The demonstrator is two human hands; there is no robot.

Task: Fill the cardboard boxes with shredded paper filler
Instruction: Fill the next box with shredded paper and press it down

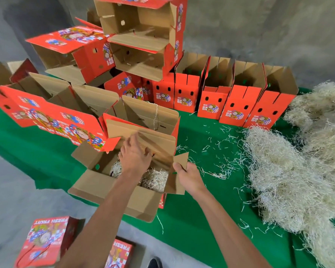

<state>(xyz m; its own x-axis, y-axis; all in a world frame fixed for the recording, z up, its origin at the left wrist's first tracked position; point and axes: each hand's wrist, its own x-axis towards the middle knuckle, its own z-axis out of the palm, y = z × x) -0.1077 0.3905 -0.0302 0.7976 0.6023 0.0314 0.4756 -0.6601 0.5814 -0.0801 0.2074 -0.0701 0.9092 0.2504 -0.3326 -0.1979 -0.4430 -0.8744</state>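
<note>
An open red-and-brown cardboard box sits on the green cloth in front of me, with pale shredded paper inside it. My left hand reaches over the box and its fingers curl on the far inner flap. My right hand pinches the small side flap at the box's right corner. A large heap of shredded paper filler lies on the cloth to the right.
Several empty red boxes stand in a row behind, and more are stacked on their sides at the back left. Printed boxes lie on the grey floor near my feet. Loose paper strands scatter over the green cloth.
</note>
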